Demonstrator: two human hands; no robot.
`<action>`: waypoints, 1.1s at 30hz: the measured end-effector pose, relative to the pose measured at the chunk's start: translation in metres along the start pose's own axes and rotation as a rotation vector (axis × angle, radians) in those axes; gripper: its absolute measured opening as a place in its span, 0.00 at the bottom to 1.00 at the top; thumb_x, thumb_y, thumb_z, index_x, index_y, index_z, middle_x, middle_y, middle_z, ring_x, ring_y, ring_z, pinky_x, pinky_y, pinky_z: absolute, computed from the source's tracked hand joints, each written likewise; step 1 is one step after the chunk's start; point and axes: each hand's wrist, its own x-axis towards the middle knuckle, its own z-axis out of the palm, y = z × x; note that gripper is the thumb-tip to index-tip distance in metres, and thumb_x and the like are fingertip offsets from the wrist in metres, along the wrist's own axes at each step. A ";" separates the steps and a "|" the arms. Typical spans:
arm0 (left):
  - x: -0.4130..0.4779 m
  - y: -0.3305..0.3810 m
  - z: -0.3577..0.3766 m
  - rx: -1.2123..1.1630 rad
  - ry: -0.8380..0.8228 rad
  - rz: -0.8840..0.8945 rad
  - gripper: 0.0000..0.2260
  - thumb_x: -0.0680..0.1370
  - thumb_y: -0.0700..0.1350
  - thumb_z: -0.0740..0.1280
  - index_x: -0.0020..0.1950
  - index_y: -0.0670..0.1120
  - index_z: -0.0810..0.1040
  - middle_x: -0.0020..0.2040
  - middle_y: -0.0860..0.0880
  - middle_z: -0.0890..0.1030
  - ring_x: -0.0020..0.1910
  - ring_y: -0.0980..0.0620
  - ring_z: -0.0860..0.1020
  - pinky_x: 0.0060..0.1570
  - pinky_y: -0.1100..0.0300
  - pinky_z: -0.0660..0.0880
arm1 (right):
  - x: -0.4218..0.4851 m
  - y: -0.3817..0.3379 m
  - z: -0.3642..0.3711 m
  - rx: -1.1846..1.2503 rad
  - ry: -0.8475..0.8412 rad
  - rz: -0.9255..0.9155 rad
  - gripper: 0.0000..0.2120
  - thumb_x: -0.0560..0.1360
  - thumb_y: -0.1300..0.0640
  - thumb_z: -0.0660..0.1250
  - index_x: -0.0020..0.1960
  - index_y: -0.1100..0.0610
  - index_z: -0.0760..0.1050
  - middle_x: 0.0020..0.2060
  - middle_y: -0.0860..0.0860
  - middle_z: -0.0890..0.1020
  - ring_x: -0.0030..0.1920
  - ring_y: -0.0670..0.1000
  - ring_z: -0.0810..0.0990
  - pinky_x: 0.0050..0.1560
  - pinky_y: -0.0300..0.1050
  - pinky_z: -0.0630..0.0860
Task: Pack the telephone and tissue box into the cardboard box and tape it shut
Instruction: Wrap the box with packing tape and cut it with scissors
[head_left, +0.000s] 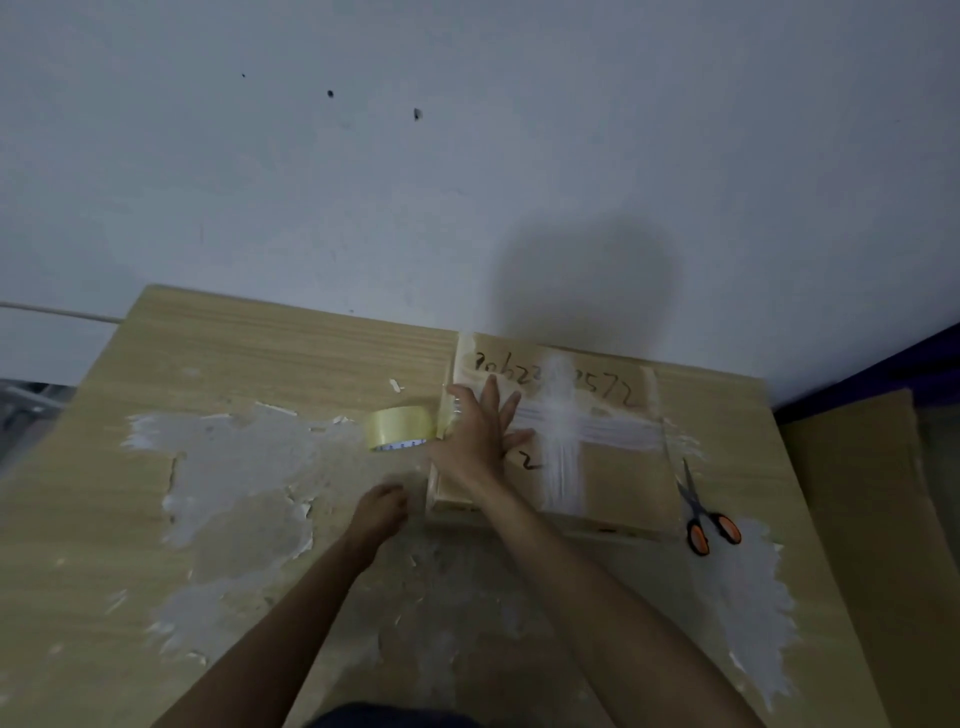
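Cardboard box (597, 467) closed, flat on wooden table (260, 353), far right of centre; white tape crossed over top, black handwritten digits on lid. Right hand (478, 436) flat on box's left part, grip wide, fingers spread, holding nothing. Left hand (379, 512) on table just left of box's near corner, grip loosely curled, empty. Clear tape roll (397, 428) just beside box's left edge. Orange-handled scissors (701, 512) by box's right side

cardboard box (613, 467), handwritten digits, "572" legible
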 end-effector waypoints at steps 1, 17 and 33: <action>-0.001 0.000 0.002 -0.055 -0.055 -0.075 0.06 0.79 0.40 0.59 0.44 0.43 0.75 0.38 0.45 0.73 0.33 0.50 0.71 0.31 0.61 0.67 | -0.001 -0.001 -0.001 0.006 0.003 0.001 0.32 0.67 0.62 0.69 0.68 0.44 0.66 0.78 0.53 0.44 0.75 0.61 0.32 0.67 0.71 0.31; -0.007 0.043 0.010 -0.153 -0.317 -0.073 0.10 0.77 0.40 0.60 0.37 0.48 0.70 0.28 0.52 0.64 0.23 0.57 0.63 0.25 0.66 0.64 | -0.001 -0.003 -0.065 0.178 0.033 0.055 0.36 0.68 0.58 0.67 0.73 0.43 0.61 0.77 0.44 0.49 0.77 0.56 0.38 0.70 0.70 0.37; -0.083 0.138 0.016 0.172 -0.148 0.334 0.08 0.72 0.46 0.73 0.41 0.44 0.76 0.37 0.48 0.78 0.35 0.54 0.76 0.34 0.60 0.75 | -0.017 0.026 -0.159 0.666 0.087 -0.077 0.38 0.60 0.63 0.61 0.70 0.45 0.68 0.75 0.48 0.60 0.73 0.51 0.61 0.65 0.51 0.72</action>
